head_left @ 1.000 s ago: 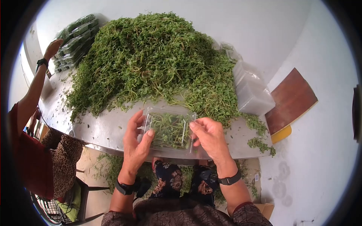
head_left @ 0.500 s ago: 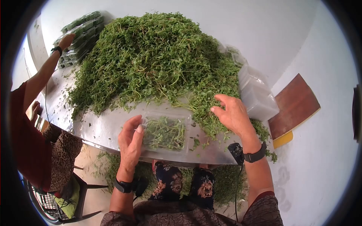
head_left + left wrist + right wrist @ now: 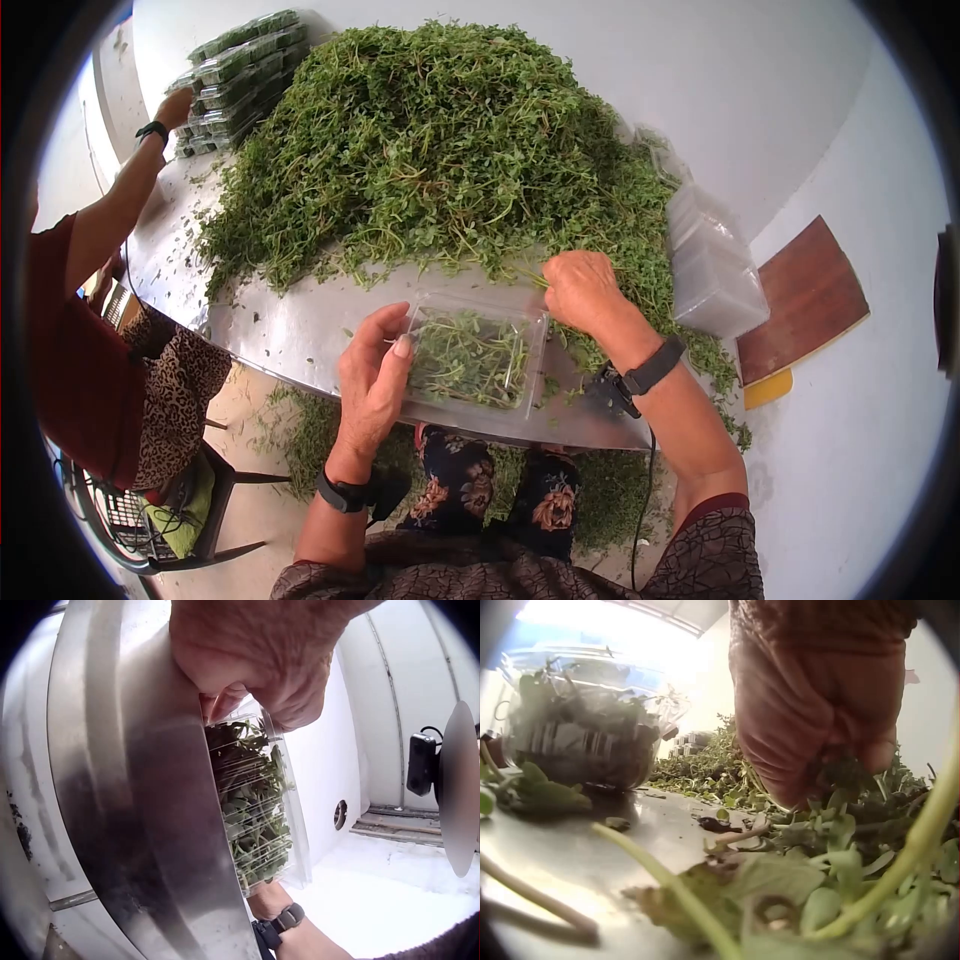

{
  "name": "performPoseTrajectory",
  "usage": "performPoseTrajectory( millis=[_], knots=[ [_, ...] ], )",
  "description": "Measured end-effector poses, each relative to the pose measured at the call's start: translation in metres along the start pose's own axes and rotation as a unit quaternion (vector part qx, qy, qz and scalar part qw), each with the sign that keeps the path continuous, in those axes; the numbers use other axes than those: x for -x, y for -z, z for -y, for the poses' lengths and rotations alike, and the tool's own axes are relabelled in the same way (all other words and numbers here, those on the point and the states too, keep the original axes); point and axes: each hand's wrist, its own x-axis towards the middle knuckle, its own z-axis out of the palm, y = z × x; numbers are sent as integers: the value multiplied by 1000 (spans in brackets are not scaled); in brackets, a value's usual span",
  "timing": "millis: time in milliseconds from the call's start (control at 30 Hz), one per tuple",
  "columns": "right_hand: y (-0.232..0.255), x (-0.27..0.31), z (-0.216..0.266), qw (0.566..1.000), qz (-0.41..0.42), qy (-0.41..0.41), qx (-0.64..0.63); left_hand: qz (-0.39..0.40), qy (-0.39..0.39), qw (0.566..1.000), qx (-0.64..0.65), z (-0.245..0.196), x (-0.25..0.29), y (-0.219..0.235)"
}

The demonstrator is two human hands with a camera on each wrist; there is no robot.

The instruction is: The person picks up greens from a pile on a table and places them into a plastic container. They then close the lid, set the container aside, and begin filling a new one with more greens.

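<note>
My left hand [image 3: 375, 375] grips the left side of a clear plastic box [image 3: 537, 350], thumb at the rim. Leafy green stems [image 3: 465, 360] fill the box, which sits near the table's front edge. In the left wrist view, fingers hold the top end of the same box [image 3: 301, 844]. To the right, my right hand [image 3: 583, 290] is curled at the lower edge of a large heap of greens [image 3: 430, 140], with a few stems poking out on its left. From the right wrist, its fingers [image 3: 795, 750] curl down into the leaves, hiding most of what they pinch.
Nested clear boxes [image 3: 715, 275] stand right of the heap, before a reddish-brown board [image 3: 810, 290] against the wall. At the back left, another person's hand [image 3: 178, 107] touches a stack of filled boxes [image 3: 250, 75]. Loose leaves dot the metal table [image 3: 285, 335].
My right hand has left the box, moved right to the greens and curled into them. My left hand still holds the box. The other person's hand has moved along the stack.
</note>
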Motion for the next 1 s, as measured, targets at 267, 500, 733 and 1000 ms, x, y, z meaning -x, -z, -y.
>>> performPoseTrajectory(
  millis=[267,500,733,1000],
  knots=[
    [23,32,-20,940,-91,-111,-309,13,16,1000,-18,-4,1,3],
    [33,75,-10,749,-56,-203,-628,-12,-74,997,-33,8,3,7],
    [16,109,0,672,-85,-234,-697,-58,-187,980,-48,12,11,5],
    [-8,133,12,615,-97,-243,-744,-26,-180,983,20,27,18,21]
  ],
)
